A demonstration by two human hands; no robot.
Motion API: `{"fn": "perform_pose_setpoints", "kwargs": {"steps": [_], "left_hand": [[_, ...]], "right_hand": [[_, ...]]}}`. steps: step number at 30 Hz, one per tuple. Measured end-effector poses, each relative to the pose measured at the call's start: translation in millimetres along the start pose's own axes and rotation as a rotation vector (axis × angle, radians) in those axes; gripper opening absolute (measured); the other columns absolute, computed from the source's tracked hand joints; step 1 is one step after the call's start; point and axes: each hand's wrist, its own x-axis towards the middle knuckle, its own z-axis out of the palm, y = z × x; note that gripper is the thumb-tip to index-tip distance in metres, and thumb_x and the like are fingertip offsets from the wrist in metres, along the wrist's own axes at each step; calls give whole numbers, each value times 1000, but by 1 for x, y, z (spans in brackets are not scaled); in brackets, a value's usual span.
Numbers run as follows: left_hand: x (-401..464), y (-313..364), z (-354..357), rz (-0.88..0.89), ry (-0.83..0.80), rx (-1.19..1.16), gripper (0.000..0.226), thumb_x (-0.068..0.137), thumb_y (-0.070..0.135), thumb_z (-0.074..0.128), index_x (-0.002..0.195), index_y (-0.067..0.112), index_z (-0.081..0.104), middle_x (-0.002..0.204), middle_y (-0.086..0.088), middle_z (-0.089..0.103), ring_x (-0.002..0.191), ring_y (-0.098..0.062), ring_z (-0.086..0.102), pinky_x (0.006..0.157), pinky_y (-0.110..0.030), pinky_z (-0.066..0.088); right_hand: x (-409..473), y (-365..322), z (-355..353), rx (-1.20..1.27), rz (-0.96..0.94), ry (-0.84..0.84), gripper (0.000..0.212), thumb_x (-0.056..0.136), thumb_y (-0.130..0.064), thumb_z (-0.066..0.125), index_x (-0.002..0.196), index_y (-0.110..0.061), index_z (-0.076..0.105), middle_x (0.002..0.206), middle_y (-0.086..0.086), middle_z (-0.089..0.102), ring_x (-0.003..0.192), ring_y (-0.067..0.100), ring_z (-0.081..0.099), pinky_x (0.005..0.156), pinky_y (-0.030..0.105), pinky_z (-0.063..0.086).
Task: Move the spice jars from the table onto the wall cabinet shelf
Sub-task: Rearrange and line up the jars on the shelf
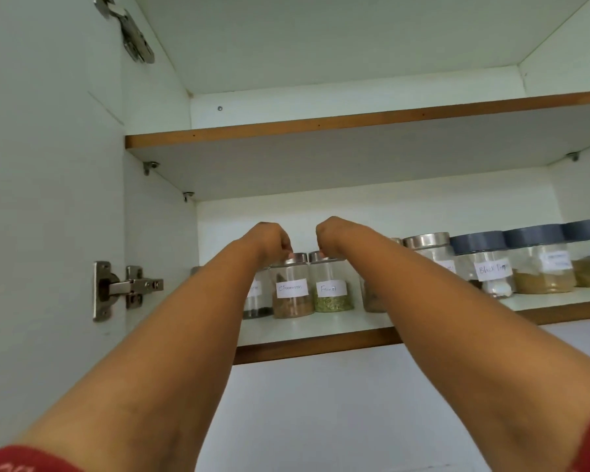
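Both arms reach up into the wall cabinet. My left hand [272,241] grips the metal lid of the glass jar labelled Cinnamon [292,290], which stands on the lower shelf [321,327]. My right hand [331,235] grips the lid of the jar labelled Fennel [331,287], right beside it. Both jars sit upright and nearly touch. Another small jar [257,298] is partly hidden behind my left wrist, and one more [372,296] behind my right forearm.
To the right on the same shelf stand a steel-lidded jar [430,248] and three blue-lidded jars, one labelled Black Pepper [487,267]. An upper shelf [355,122] runs above. The open cabinet door with hinges [126,289] is at the left.
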Motion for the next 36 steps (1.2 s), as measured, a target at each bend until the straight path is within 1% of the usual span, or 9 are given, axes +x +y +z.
{"fn": "perform_pose_setpoints", "kwargs": {"steps": [6,12,16,19,22,25,29,32,36], "left_hand": [[32,-17,11,-4,-99,52,23,93,26,62,110,12,71,113,-3,68,106,-20,60,93,-31,48],[45,-27,15,-29,-143,-21,25,86,34,71,103,16,73,109,2,69,104,-17,59,91,-30,45],[45,-27,13,-21,-146,-18,22,86,35,71,99,18,74,108,2,70,103,-16,59,92,-30,45],[44,-27,17,-28,-133,-13,16,88,31,70,96,17,72,108,-1,69,103,-19,61,91,-33,49],[44,-20,18,-26,-123,54,20,92,28,64,105,14,70,113,-5,67,105,-22,59,92,-32,47],[34,-9,18,-33,-168,180,30,99,21,51,127,14,59,130,-6,59,117,-24,54,97,-32,42],[16,-22,-2,-9,-125,3,46,103,18,37,149,21,34,152,-7,39,135,-28,41,109,-38,34],[-4,-42,-23,-43,34,-53,43,103,21,40,146,20,40,153,-7,39,141,-27,33,115,-37,25],[-23,-30,-35,-85,100,-107,37,100,26,48,135,16,55,143,-8,50,131,-26,45,110,-37,34]], "right_hand": [[36,-4,20,-58,-19,-17,33,98,-7,49,130,-2,52,131,13,56,110,24,56,94,31,46],[43,-3,26,-115,-24,-12,16,98,-8,48,106,-2,61,117,13,58,94,22,48,81,30,43],[44,-3,28,-91,-21,2,28,98,-8,47,123,1,57,126,12,59,92,20,45,89,31,46],[47,-5,27,-101,-6,-29,26,96,-6,49,119,1,60,108,12,61,88,21,48,89,31,47],[49,-8,22,-80,37,-36,9,94,-4,50,91,-4,58,75,4,46,67,17,47,77,27,44],[40,-13,24,-49,36,-53,16,94,-3,51,78,-3,54,83,6,52,65,15,48,78,27,44],[11,21,8,309,-67,354,42,97,-5,39,138,-10,48,140,15,45,121,33,52,103,42,44],[-25,74,-7,484,-40,664,33,99,-7,40,125,-13,60,126,13,54,112,30,56,98,39,45],[-64,140,-1,598,178,534,25,99,-18,53,119,-11,67,126,12,62,116,29,56,96,31,40]]}}
